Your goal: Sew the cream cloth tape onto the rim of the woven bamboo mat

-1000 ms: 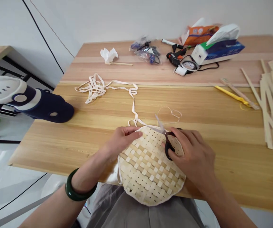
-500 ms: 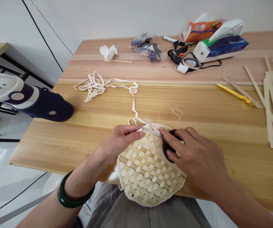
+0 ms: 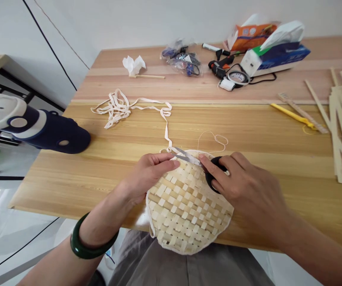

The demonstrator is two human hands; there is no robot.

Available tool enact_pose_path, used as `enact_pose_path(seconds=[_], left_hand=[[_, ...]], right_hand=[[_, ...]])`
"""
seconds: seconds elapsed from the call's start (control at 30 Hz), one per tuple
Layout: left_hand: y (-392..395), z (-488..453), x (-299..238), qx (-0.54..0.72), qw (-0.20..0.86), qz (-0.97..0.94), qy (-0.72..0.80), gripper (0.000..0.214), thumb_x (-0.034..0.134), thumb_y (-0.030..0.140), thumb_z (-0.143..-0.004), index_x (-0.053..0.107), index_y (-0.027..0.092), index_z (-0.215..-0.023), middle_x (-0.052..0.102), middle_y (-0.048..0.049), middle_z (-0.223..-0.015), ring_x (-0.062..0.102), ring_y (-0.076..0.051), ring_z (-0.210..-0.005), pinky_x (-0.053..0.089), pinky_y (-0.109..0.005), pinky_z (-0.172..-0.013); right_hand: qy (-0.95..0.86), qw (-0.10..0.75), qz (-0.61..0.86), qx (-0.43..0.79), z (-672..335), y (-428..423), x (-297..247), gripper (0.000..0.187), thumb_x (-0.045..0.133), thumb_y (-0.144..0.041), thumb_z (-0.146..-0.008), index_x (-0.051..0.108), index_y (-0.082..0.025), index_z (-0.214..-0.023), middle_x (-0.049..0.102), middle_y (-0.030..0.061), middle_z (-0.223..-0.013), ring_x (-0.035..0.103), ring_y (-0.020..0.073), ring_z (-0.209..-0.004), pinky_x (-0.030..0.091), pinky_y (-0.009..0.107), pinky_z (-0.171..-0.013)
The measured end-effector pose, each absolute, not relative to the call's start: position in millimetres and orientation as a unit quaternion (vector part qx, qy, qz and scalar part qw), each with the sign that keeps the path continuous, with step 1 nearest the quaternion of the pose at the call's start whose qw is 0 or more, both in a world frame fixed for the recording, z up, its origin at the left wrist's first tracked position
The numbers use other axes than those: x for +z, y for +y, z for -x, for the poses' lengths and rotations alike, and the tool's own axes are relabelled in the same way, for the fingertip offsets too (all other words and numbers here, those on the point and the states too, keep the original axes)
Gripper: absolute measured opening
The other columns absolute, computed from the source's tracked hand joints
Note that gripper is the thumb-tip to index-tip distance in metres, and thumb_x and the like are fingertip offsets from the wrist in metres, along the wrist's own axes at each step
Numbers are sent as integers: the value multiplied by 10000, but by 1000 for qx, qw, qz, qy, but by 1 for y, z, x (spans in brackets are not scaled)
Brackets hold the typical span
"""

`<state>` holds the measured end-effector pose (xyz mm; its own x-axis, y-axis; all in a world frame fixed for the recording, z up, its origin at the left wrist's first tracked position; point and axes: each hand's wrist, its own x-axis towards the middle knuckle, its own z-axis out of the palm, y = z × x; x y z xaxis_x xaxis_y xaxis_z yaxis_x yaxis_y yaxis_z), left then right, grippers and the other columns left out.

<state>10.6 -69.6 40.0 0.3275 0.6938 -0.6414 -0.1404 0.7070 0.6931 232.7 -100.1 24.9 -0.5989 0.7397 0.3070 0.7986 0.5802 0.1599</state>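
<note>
A round woven bamboo piece (image 3: pixel 188 210) with white tape along its rim lies partly over the table's front edge, above my lap. My left hand (image 3: pixel 153 171) pinches its upper left edge between thumb and fingers, close to the tape. In my right hand (image 3: pixel 239 180) are scissors (image 3: pixel 191 160) with black handles, their blades pointing left across the piece's top rim near my left fingertips. From this rim a white cotton tape (image 3: pixel 167 131) runs up the table to a loose tangle. A thin thread (image 3: pixel 218 140) curls just beyond the rim.
On the left stands a dark blue bottle (image 3: pixel 60 133). Towards the back lie crumpled tissue (image 3: pixel 133 65), a plastic bag (image 3: pixel 182 59), a glue gun (image 3: pixel 220 67) and a tissue pack (image 3: pixel 281 59). Bamboo strips (image 3: pixel 340 131) and a yellow tool (image 3: pixel 292 114) are on the right.
The scissor blades have moved closer together across the tape at the rim, and the handles have come closer too. My left hand keeps its pinch on the edge.
</note>
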Motion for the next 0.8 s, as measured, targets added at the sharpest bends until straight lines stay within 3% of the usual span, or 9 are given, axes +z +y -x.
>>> enact_pose_path(seconds=[0.47,0.67,0.8], left_hand=[[-68,-7,44,266,769,-261,520,173,745,221,-761,762,127,-904,757,-67,-758,696,-168,-637,546,-269,-639],[-68,-7,45,275,766,-253,524,210,762,226,-744,766,127,-929,767,-70,-772,694,-162,-626,554,-266,-639],[-64,-4,43,278,753,-256,539,216,776,236,-732,763,119,-913,767,-71,-758,705,-170,-639,553,-252,-618]], right_hand=[[-898,110,392,-164,-238,-95,24,389,550,-97,-897,640,-147,-1272,621,58,-727,486,198,-701,307,297,-533],[-910,134,353,-174,-243,-92,18,404,561,-13,-856,619,-49,-1254,598,34,-678,511,201,-685,292,311,-520],[-895,192,392,-89,-247,-92,14,348,498,-127,-940,610,-38,-1257,665,51,-743,569,188,-700,386,306,-575]])
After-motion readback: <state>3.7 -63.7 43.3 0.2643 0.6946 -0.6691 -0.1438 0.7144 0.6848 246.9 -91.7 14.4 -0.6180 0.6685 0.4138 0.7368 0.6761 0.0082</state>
